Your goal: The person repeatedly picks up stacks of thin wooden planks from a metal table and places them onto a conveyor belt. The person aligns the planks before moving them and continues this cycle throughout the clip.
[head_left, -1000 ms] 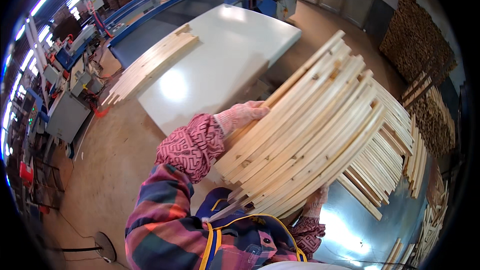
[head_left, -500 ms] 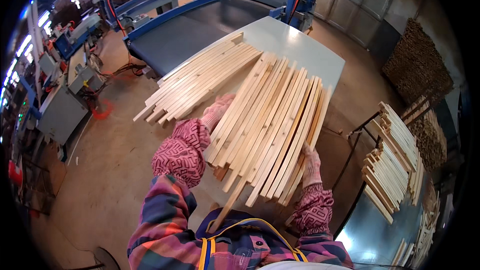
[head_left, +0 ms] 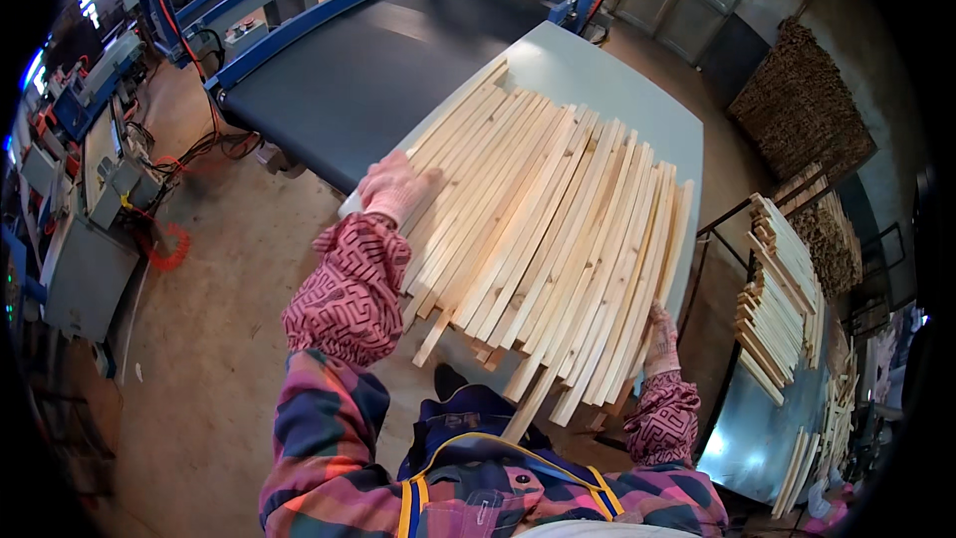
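A broad layer of pale wooden strips (head_left: 538, 229) lies slanting on a light grey tabletop (head_left: 617, 80), their near ends uneven and jutting past its near edge toward me. My left hand (head_left: 393, 187), in a pink glove, is bent over the layer's left edge, fingers on the outermost strips. At the near right corner, my right hand (head_left: 660, 341), also gloved, holds the strips' right side; its fingers are partly hidden beneath and behind the wood. One strip (head_left: 531, 403) sticks out farther toward my body than those around it.
Beyond the tabletop stands a blue-framed machine with a dark conveyor belt (head_left: 368, 70). To the right, more strips (head_left: 772, 309) lie on a metal-topped table (head_left: 742, 438). A tall wood stack (head_left: 802, 100) leans by the wall. Machinery with cables (head_left: 124, 169) lines the left.
My left hand has moved from between the two groups of strips to the far left edge. The left group now lies against the right one as a single layer. My right hand shifted slightly right.
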{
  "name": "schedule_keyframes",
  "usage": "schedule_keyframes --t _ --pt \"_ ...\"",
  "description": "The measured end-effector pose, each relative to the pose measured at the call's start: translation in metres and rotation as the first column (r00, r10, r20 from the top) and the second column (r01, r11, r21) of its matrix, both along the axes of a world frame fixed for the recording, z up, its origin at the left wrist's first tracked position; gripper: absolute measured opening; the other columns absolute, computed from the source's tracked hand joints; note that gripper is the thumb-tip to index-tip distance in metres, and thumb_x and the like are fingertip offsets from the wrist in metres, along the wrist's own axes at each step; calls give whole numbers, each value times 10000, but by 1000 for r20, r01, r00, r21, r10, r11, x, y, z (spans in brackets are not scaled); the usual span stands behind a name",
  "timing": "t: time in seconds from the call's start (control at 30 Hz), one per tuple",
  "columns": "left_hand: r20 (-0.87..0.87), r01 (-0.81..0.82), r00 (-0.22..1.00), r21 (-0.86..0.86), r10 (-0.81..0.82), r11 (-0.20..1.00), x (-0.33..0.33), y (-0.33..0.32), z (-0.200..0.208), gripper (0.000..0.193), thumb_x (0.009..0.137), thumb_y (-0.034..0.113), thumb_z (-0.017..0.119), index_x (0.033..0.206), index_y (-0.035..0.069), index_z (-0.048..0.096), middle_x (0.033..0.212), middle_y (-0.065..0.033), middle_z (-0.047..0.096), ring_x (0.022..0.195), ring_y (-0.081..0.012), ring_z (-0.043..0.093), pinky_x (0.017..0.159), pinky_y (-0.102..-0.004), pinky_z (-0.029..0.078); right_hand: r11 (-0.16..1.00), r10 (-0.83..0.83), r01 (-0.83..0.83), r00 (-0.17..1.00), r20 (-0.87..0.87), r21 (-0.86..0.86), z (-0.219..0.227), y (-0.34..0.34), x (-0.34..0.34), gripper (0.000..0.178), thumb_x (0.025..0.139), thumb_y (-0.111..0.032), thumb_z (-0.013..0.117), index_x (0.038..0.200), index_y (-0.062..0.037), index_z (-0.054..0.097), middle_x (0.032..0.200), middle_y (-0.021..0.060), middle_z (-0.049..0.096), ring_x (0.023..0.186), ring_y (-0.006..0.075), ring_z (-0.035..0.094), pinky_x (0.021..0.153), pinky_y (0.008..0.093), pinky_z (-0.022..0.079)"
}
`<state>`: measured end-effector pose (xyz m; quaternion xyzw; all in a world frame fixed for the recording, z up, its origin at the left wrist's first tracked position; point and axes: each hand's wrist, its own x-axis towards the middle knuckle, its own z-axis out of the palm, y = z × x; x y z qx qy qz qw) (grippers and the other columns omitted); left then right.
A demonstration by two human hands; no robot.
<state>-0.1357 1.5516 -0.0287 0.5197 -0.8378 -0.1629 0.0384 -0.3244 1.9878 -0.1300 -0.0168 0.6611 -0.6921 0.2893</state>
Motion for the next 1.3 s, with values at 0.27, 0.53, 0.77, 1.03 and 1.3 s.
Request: schedule_keyframes --t 0.27,0.53,0.77,1.03,1.3 --pt "104 -90 991 89 81 992 -22 -128 5 798 729 686 583 1217 56 529 1268 -126 533 1213 -274 488 988 -434 394 992 -37 60 980 -195 114 16 -142 -12 539 914 -461 483 1221 -29 583 1122 52 634 1048 165 559 950 333 402" --pt "118 -165 981 60 157 984 37 -312 3 867 703 697 602 1287 70 470 1311 -129 507 1227 -253 472 1005 -394 382 999 40 -38 998 -53 27 14 -352 -2 482 963 -292 460 1330 19 429 1188 141 604 1090 207 577 972 333 435" --pt "135 -94 984 -170 117 981 98 -486 -27 775 740 687 570 1211 74 507 1206 -119 542 1126 -291 512 944 -410 414 983 71 -79 996 -55 -165 -18 -508 58 658 1001 -340 358 1459 5 35 1353 161 473 1253 233 458 1070 335 343" --pt "-293 720 661 -10 -691 694 98 -533 -38 460 908 406 488 1238 89 534 1404 -146 420 1337 -282 341 1097 -381 279 964 -245 236 967 -63 -126 3 -586 132 677 922 -264 548 1451 -25 199 1335 175 478 1271 230 434 1063 327 333" --pt "-765 764 511 196 -391 615 82 -491 -60 623 869 167 610 1406 3 339 1477 -180 299 1389 -284 252 1133 -339 220 249 415 396 781 -467 884 54 -602 129 496 922 -415 473 1249 -45 522 1268 130 541 1146 302 528 984 360 418"
